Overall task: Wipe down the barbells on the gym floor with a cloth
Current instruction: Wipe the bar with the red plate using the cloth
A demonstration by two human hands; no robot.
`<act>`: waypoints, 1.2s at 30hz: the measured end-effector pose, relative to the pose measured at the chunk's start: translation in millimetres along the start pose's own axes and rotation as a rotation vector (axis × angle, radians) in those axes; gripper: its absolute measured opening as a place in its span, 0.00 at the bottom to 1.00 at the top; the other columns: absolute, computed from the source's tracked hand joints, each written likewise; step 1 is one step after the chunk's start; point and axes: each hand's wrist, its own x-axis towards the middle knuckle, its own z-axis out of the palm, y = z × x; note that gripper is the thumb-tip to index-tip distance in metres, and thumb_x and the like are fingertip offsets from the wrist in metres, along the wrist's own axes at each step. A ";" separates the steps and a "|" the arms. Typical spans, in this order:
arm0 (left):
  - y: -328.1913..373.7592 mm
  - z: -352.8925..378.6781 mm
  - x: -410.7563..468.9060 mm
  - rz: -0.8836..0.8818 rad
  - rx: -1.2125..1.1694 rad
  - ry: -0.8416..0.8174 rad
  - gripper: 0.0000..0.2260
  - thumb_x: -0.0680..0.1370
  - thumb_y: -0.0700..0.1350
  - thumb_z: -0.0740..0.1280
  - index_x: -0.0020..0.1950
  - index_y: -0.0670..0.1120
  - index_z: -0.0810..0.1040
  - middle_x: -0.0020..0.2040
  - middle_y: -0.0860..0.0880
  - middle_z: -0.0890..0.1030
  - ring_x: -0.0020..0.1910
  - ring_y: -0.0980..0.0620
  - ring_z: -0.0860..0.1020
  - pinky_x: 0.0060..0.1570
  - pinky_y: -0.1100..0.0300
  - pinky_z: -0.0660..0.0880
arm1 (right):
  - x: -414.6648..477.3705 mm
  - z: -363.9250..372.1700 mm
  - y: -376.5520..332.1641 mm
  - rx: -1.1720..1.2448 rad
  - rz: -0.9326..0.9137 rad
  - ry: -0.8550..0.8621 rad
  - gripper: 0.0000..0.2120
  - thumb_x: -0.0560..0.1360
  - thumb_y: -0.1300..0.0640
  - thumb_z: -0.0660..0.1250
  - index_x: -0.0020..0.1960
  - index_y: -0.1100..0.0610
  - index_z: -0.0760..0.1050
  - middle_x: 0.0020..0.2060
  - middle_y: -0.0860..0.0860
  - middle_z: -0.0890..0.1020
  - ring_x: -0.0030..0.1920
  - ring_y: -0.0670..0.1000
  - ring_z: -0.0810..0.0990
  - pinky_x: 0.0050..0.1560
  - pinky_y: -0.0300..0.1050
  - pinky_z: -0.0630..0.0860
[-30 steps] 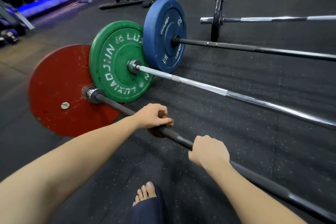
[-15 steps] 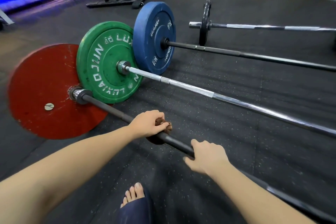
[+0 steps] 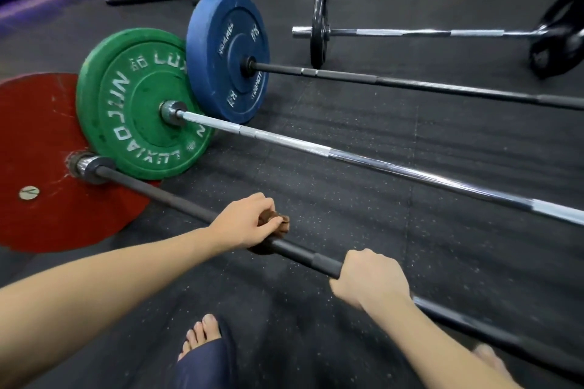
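Gripping the nearest black barbell (image 3: 309, 257) at lower centre of the frame, both hands curl around its shaft. The left hand (image 3: 249, 224) wraps a brown cloth (image 3: 278, 219) around the bar, and the right hand (image 3: 369, 278) clasps bare bar just to its right. This bar runs up-left to a red plate (image 3: 38, 136). Behind, on the gym floor (image 3: 363, 230), lie a silver barbell (image 3: 379, 167) with a green plate (image 3: 126, 110) and a dark barbell (image 3: 410, 84) with a blue plate (image 3: 221, 25).

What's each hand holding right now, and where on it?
Left hand grips the brown cloth bunched around the black bar; right hand grips that bar's bare shaft.
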 end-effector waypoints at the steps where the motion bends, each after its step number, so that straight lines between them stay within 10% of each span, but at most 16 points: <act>1: 16.8 5.1 1.2 0.020 -0.013 -0.027 0.12 0.81 0.58 0.66 0.45 0.52 0.71 0.43 0.55 0.72 0.42 0.50 0.76 0.45 0.54 0.70 | 0.1 0.2 -0.1 0.001 -0.001 0.005 0.11 0.76 0.43 0.62 0.48 0.50 0.71 0.45 0.50 0.81 0.46 0.57 0.82 0.43 0.47 0.72; 16: -9.6 -19.3 6.2 -0.146 0.060 -0.104 0.15 0.79 0.59 0.67 0.38 0.53 0.69 0.42 0.54 0.76 0.44 0.48 0.76 0.45 0.54 0.68 | -3.0 2.3 1.3 -0.026 -0.013 0.023 0.11 0.75 0.45 0.61 0.48 0.52 0.73 0.39 0.50 0.76 0.39 0.58 0.77 0.43 0.48 0.75; 26: 96.1 30.3 -5.0 0.009 -0.023 -0.023 0.14 0.80 0.58 0.66 0.45 0.49 0.72 0.46 0.51 0.74 0.43 0.47 0.76 0.44 0.53 0.68 | -2.5 2.6 -0.5 -0.031 -0.010 0.035 0.11 0.76 0.44 0.61 0.48 0.52 0.71 0.49 0.52 0.82 0.47 0.57 0.83 0.43 0.48 0.72; 36: 23.7 -0.4 1.5 0.013 0.079 -0.101 0.12 0.81 0.61 0.63 0.47 0.53 0.73 0.45 0.55 0.75 0.45 0.48 0.78 0.50 0.51 0.75 | -1.5 3.5 1.6 -0.053 -0.019 0.041 0.12 0.76 0.43 0.62 0.47 0.53 0.72 0.39 0.50 0.75 0.39 0.57 0.77 0.43 0.47 0.75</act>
